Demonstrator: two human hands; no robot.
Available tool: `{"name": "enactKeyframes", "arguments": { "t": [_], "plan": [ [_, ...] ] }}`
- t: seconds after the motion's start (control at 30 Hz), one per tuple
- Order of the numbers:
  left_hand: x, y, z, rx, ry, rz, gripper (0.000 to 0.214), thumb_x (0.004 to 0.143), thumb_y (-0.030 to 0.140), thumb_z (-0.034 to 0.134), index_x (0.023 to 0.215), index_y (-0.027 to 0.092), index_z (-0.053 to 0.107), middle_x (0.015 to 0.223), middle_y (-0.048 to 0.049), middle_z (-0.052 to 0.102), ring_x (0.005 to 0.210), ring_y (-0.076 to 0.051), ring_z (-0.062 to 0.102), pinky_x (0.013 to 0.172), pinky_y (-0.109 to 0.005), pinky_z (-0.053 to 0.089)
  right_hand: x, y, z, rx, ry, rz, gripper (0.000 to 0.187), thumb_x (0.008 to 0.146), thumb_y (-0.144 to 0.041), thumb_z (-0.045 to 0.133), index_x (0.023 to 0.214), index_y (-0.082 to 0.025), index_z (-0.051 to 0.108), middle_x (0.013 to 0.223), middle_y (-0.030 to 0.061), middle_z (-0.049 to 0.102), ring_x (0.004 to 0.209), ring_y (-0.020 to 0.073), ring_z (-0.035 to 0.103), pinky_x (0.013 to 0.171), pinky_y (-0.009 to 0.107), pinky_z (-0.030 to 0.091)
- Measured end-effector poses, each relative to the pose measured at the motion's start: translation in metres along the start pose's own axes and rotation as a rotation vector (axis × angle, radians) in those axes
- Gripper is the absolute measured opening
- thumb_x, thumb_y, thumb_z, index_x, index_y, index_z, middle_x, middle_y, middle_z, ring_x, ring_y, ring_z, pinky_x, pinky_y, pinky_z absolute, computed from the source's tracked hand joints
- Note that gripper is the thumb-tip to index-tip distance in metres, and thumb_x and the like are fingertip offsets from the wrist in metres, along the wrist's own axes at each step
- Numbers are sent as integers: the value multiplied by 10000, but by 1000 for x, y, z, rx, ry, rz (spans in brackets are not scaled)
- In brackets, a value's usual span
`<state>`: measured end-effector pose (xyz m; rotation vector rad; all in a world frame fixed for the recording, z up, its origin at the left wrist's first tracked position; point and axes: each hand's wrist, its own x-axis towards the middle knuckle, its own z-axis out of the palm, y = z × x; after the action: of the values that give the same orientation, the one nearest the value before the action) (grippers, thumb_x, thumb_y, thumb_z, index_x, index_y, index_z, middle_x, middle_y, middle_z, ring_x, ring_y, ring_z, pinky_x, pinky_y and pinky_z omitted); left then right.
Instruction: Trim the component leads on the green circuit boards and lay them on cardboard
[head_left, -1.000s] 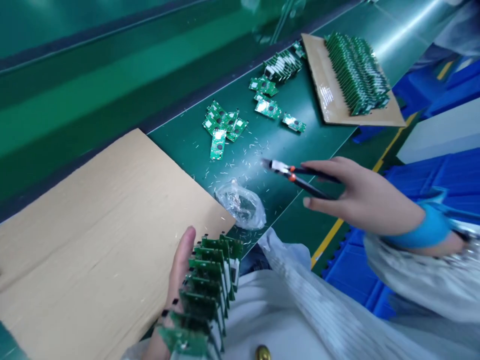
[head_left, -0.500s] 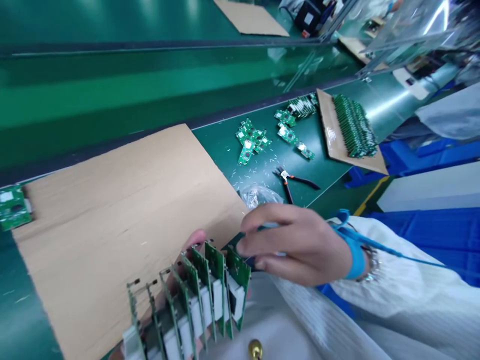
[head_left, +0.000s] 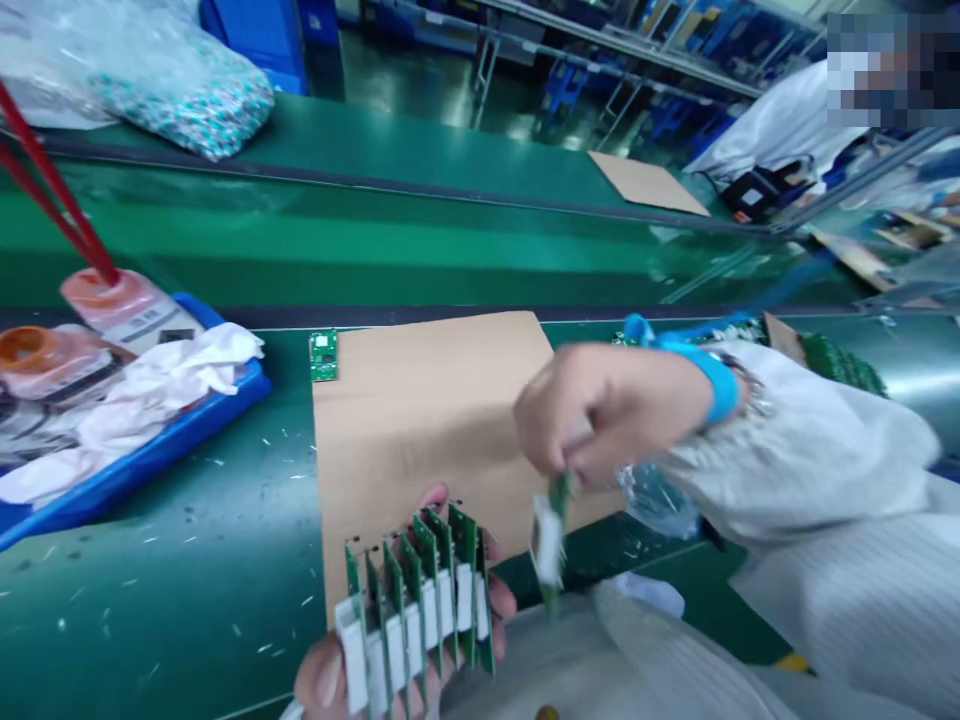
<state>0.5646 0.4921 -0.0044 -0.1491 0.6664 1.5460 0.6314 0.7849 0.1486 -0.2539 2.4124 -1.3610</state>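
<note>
My left hand [head_left: 322, 675] is closed around a row of several green circuit boards [head_left: 420, 590] with white blocks on them, standing side by side above the front of the cardboard sheet. My right hand [head_left: 592, 410] pinches the top of one circuit board [head_left: 549, 540], which hangs down just right of the row, apart from it and blurred by motion. Another small green circuit board [head_left: 324, 356] lies at the back left corner of the cardboard sheet [head_left: 405, 430].
At the left, a blue tray [head_left: 247, 385] holds bottles and white cloth. A clear plastic bag [head_left: 660, 500] lies beyond my right wrist. More boards [head_left: 840, 365] stand at the far right. A bag of teal and white bits [head_left: 195, 95] sits on the raised ledge.
My right hand, earlier with its fingers at the end of the row, now holds a single board away from it. The view has swung left, bringing the blue tray into sight.
</note>
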Motion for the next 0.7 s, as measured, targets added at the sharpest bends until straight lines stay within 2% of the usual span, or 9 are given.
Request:
{"name": "enactKeyframes", "arguments": {
  "t": [0.07, 0.17, 0.23, 0.33, 0.5, 0.7],
  "plan": [
    [2, 9, 7, -41, -42, -2, 1191, 261, 532, 825, 1358, 338, 403, 1244, -140, 590, 1059, -466, 564, 905, -591, 440, 37, 22, -24, 32, 108, 79, 215, 768, -353, 641, 696, -155, 599, 664, -18, 620, 601, 72, 553, 592, 186, 439],
    [-1, 17, 16, -82, -67, 24, 1178, 276, 527, 826, 1357, 338, 397, 1231, -131, 594, 1048, -443, 574, 921, -551, 439, 105, 60, -48, 38, 238, 196, 68, 713, -176, 650, 693, -132, 601, 562, -62, 540, 520, 41, 464, 527, 161, 368],
    [-6, 17, 18, -97, -73, 43, 1148, 304, 530, 824, 1354, 347, 399, 1226, -120, 597, 1057, -431, 573, 928, -536, 439, 148, 79, -54, 2, 256, 342, 53, 727, -119, 606, 674, -123, 605, 517, -68, 513, 477, 31, 421, 504, 161, 344],
    [-11, 16, 15, -109, -77, 36, 1101, 340, 463, 836, 1347, 369, 402, 1237, -112, 592, 1074, -429, 568, 944, -541, 428, 189, 91, -54, -44, 253, 435, 46, 689, -102, 624, 647, -118, 613, 451, -67, 493, 425, 39, 405, 462, 176, 329],
    [-11, 21, 12, -118, -76, 49, 1133, 293, 450, 847, 1337, 360, 414, 1206, -124, 599, 1044, -436, 579, 932, -554, 427, 206, 87, -45, -74, 265, 518, 38, 693, -147, 650, 681, -128, 619, 432, -55, 518, 423, 59, 464, 494, 182, 416],
    [-6, 28, 26, -102, -13, 92, 1159, 283, 463, 844, 1345, 311, 405, 1132, -133, 620, 982, -422, 599, 891, -541, 445, 204, 81, -35, -152, 396, 556, 32, 733, -131, 605, 763, -123, 614, 516, -17, 569, 502, 91, 535, 567, 212, 463]
  ]
}}
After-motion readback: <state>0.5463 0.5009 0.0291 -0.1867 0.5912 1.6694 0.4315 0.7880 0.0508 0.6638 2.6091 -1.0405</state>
